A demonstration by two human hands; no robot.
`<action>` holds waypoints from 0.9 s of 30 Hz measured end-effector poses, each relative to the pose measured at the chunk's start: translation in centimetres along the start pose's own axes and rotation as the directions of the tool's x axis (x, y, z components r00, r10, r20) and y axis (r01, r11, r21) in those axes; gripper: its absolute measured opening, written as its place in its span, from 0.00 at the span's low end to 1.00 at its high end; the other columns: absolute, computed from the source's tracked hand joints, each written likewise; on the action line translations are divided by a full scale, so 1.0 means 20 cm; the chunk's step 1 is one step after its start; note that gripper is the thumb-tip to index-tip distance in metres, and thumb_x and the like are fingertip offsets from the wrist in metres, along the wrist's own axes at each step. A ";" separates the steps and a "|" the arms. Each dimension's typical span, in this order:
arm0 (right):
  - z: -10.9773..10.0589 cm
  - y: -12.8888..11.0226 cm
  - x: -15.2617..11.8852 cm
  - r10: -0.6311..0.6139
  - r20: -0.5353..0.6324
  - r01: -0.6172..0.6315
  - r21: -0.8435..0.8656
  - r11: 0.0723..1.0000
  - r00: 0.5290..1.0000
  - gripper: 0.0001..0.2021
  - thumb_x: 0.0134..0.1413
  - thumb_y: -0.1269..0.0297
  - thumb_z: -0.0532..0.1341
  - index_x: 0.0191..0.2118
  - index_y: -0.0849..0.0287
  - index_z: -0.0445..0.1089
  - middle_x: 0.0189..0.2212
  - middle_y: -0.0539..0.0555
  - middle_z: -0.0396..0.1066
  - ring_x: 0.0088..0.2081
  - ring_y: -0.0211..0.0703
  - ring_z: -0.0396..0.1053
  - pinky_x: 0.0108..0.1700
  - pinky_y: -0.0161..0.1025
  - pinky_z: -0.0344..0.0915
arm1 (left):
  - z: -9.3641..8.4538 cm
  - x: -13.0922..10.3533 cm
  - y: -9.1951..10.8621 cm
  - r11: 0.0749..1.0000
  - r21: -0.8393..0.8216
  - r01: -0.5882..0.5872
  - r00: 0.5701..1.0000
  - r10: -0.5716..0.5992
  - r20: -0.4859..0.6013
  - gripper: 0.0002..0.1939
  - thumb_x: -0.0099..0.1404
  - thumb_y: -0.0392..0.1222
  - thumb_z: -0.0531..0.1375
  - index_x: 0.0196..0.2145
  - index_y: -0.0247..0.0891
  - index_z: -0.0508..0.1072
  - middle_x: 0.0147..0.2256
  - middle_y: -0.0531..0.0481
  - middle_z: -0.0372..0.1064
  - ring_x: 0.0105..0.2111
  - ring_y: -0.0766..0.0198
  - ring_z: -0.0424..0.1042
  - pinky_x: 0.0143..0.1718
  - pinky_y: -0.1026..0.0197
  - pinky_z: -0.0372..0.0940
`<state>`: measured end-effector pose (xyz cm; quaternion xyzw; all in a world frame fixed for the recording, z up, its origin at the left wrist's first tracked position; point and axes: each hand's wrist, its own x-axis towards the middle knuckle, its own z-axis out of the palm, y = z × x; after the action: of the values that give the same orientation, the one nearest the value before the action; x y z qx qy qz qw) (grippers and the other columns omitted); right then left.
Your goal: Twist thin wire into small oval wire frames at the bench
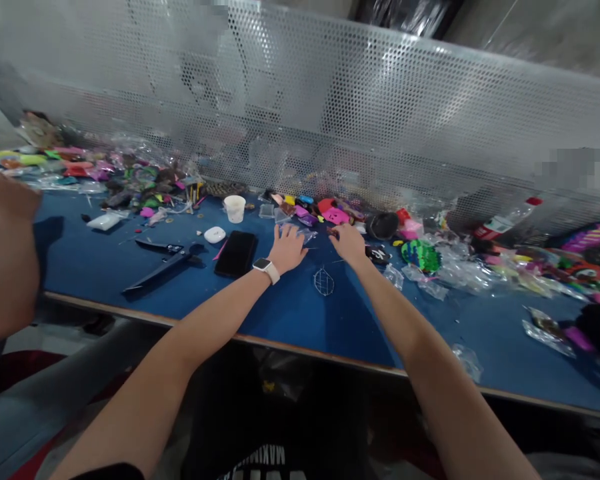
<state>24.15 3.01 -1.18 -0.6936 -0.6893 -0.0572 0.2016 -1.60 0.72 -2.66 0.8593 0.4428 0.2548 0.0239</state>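
Note:
My left hand [287, 248], with a watch [266, 266] on its wrist, lies palm down on the blue table [290, 313], fingers spread beside a clear plastic piece [307, 235]. To its right, my right hand [347, 241] has its fingers bent together around a small dark reddish thing at the fingertips, too small to name. A thin wire leaf-shaped outline [323, 282] lies on the table between my forearms. Behind both hands are a pink item [336, 215] and a purple item [306, 217]. A black phone [236, 253] rests left of my left hand.
A white cup [235, 209], a white case [215, 235] and black scissors-like tools [163, 268] are on the left. Colourful items and plastic bags line the perforated metal panel [300, 100]. A bottle [507, 220] lies at right. Another person's arm [7, 253] reaches in at far left.

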 end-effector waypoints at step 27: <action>-0.07 -0.17 -0.33 0.131 -0.045 -0.025 0.872 0.488 0.990 0.22 0.58 0.36 0.70 0.43 0.51 0.77 0.38 0.55 0.83 0.37 0.52 0.82 0.43 0.52 0.82 | -0.01 0.03 0.03 0.688 -0.725 0.019 1.000 -0.001 0.026 0.12 0.77 0.45 0.62 0.36 0.40 0.81 0.36 0.45 0.85 0.38 0.54 0.84 0.47 0.54 0.78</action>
<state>20.89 -3.74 -1.50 -0.5239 -0.5801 0.2705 0.5620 -0.84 0.80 -2.01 0.7806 0.3106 0.3986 0.3679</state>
